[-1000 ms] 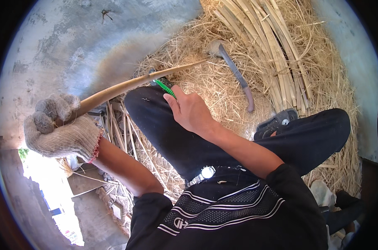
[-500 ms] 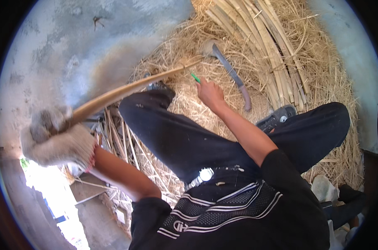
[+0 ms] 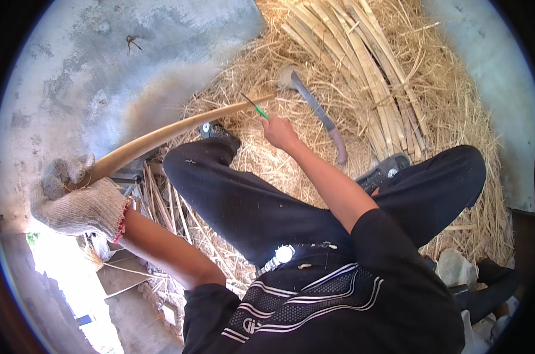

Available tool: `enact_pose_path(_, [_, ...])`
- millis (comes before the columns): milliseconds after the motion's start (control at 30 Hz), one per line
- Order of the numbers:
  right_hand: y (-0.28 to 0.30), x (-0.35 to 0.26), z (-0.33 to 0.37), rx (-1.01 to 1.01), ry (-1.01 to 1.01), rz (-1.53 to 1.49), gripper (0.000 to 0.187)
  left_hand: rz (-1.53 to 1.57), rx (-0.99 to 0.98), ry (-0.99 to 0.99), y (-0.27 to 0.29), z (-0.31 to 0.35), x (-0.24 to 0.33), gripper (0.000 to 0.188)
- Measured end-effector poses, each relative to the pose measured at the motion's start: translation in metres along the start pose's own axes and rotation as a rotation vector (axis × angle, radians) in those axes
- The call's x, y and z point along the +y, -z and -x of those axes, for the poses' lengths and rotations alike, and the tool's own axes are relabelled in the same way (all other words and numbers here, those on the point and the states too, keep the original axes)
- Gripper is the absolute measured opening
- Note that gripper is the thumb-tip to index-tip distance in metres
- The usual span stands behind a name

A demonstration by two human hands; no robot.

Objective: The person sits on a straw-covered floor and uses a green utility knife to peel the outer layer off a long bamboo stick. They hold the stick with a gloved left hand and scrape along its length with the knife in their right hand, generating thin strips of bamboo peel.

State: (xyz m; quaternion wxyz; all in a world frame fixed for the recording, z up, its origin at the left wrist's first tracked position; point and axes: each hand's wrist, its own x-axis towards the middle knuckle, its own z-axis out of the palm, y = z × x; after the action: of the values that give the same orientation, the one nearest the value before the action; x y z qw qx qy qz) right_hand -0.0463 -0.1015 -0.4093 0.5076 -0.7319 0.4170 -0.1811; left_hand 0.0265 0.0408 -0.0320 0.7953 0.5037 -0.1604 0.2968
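Our hands are well apart: the gloved left hand is clenched around the thick end of a wooden strip at the left, probably to steady it, the glove likely guarding the palm; our bare right hand is closed on a green-handled knife, whose blade crosses the strip near its tip; contact we cannot tell. Pale tan, smooth-looking and gently bowed, the strip tapers toward the upper middle of the frame.
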Motion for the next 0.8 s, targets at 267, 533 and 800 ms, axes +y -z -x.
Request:
enact_pose_path(267, [0.009, -0.024, 0.014, 0.004, 0.046, 0.087, 0.034, 0.035, 0.026, -0.006, -0.002, 0.002, -0.002, 0.015])
enact_pose_path(533, [0.002, -0.004, -0.019, -0.088, 0.289, 0.61, 0.018, -0.088, -0.095, -0.043, 0.013, -0.001, 0.017, 0.03])
enact_pose_path(800, [0.092, 0.111, -0.059, 0.265, -0.051, 0.92, 0.021, 0.088, -0.264, 0.057, 0.03, -0.003, 0.009, 0.039])
